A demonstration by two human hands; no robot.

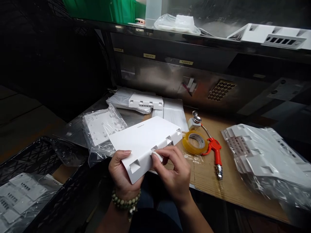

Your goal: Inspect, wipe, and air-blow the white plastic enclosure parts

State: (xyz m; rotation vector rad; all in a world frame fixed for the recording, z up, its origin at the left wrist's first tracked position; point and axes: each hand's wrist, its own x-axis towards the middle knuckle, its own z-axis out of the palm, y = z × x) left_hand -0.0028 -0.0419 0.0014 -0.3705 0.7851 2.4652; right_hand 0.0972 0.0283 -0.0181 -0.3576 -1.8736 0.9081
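Observation:
A white plastic cover (143, 136) with dark lettering on its face and square notches along one edge is tilted in front of me. My left hand (125, 173), a beaded bracelet on its wrist, grips the cover's near left corner with the thumb on top. My right hand (176, 171) is at the notched edge, thumb and fingers pinched on a small white piece (157, 156), perhaps a folded wipe. The piece meets the edge beside a notch. Its far part is hidden by my fingers.
Yellow tape (187, 142), a red air gun (215, 150) and a dispenser bottle (194, 123) are on the cardboard (206, 176). Bagged white covers (264, 152) lie right, another bagged part (102, 126) left. A black crate (73, 173) stands lower left; a shelf (136, 29) overhangs the back.

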